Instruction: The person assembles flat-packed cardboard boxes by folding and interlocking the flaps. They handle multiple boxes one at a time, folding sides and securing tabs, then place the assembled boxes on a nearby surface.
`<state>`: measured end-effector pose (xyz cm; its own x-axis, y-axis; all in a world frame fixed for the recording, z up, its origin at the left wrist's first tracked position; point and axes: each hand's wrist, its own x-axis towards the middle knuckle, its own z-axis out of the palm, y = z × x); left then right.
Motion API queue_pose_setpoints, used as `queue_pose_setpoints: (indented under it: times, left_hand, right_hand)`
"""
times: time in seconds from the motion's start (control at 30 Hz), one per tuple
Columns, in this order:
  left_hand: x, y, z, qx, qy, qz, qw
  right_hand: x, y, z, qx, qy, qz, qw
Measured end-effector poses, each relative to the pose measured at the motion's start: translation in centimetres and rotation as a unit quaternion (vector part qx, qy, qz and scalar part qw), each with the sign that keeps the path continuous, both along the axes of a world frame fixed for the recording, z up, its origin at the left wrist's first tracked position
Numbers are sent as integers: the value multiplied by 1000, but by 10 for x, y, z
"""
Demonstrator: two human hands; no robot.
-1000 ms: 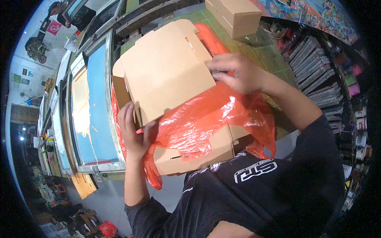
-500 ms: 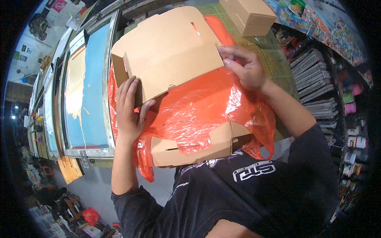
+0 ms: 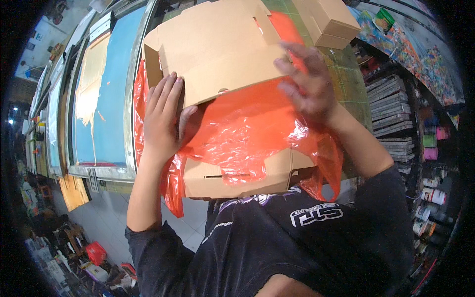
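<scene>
Nearest us, a red bag (image 3: 232, 121) partly covers a lower box (image 3: 237, 190). Over it lies an open carton (image 3: 213, 44); our left hand (image 3: 162, 119), fingers together, touches its left side; our blurred right hand (image 3: 311, 81), fingers spread, perhaps touches its right edge.

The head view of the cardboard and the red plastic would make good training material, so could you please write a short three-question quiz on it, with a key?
1. True or false: The framed blue screen is to the person's left of the large cardboard piece.

2. Multiple choice: What partly covers the cardboard box nearest the person's shirt?
A) White paper
B) Red plastic
C) Blue cloth

3. Short answer: Which hand is nearer the upright flap at the left side of the large cardboard piece?

Key:
1. True.
2. B.
3. The left hand.
</scene>
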<state>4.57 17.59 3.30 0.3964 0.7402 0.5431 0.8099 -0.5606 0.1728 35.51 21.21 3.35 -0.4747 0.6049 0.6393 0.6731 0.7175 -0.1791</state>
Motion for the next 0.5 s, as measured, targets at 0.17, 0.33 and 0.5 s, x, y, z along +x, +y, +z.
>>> queue_pose_setpoints:
  times: [0.17, 0.33, 0.5]
  left_hand:
    - [18, -5, 6, 75, 88, 97, 989]
    - [17, 9, 7, 32, 69, 77, 994]
    - [11, 29, 20, -99, 89, 79, 988]
  right_hand:
    - [-16, 0, 1, 21, -121, 1, 992]
    - [-20, 24, 2, 28, -117, 26, 992]
    - [-24, 48, 2, -6, -92, 83, 992]
